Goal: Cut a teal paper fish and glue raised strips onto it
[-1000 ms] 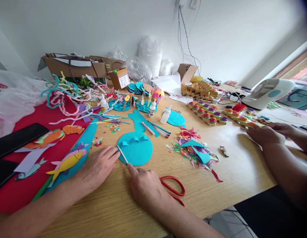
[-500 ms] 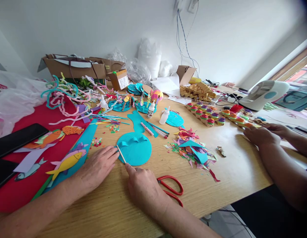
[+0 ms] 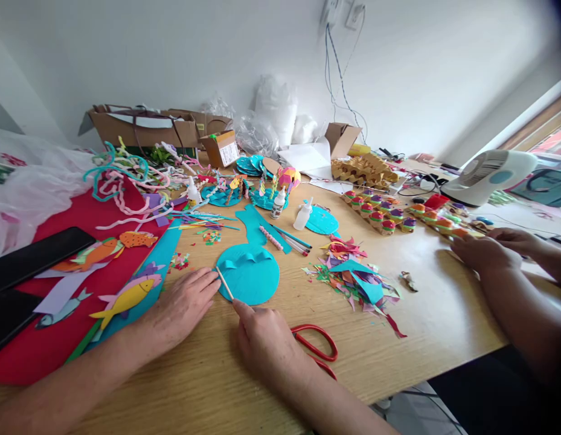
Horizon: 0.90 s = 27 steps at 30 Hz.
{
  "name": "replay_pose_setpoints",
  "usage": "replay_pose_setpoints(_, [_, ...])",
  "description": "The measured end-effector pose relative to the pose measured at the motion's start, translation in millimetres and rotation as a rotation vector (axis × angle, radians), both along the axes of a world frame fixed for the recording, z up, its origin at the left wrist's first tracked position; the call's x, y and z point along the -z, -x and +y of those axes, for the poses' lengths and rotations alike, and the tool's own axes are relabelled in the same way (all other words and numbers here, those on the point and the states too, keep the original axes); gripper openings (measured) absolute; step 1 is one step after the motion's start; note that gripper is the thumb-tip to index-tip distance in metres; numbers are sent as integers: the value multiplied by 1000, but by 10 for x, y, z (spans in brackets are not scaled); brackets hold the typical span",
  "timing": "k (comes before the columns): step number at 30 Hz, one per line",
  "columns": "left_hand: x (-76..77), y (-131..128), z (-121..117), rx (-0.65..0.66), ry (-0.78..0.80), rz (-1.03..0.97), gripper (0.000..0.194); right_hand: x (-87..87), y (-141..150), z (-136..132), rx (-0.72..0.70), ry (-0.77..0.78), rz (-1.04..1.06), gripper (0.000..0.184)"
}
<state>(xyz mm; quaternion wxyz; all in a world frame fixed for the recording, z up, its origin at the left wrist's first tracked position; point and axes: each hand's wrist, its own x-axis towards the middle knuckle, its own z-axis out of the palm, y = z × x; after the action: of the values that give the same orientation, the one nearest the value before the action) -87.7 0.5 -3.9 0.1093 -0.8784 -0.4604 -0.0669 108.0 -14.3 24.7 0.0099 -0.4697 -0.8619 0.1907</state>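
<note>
My right hand point(image 3: 269, 338) is closed round the lower end of a thin pale stick point(image 3: 224, 283), which slants over the left edge of a round turquoise disc point(image 3: 253, 287). Raised wavy strips of the same turquoise stand on the disc's upper part. My left hand point(image 3: 189, 302) lies at the disc's left edge, its fingers stretched out and their tips by the stick's upper end; I cannot tell whether they press on it. Beside my right hand lie red-handled scissors point(image 3: 316, 344), their blades hidden beneath it. Above the disc is a pink twisted stick point(image 3: 271, 237).
A pile of paper scraps point(image 3: 357, 272) lies right of the disc, with glue bottles point(image 3: 302, 214) behind it. Paper fish point(image 3: 126, 296) lie on red sheet point(image 3: 17, 356) at left. Another person's hands point(image 3: 488, 254) work at right by painted egg-carton pieces point(image 3: 384, 214).
The view has shifted slightly, so everything sits a little farther right and lower. Both my hands and the stick keep nearly the same place on the disc.
</note>
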Motion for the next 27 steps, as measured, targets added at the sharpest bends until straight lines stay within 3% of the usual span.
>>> replay_pose_setpoints(6, [76, 39, 19, -1, 5, -48, 36, 33, 4, 7, 17, -9, 53, 34])
replay_pose_setpoints(13, [119, 73, 32, 1, 30, -106, 37, 11, -166, -51, 55, -58, 263, 37])
replay_pose_setpoints(19, [-11, 20, 41, 27, 13, -104, 32, -63, -263, 51, 129, -63, 54, 38])
replay_pose_setpoints(27, [-132, -30, 95, 19, 95, -153, 26, -65, -207, 130, 89, -25, -109, 38])
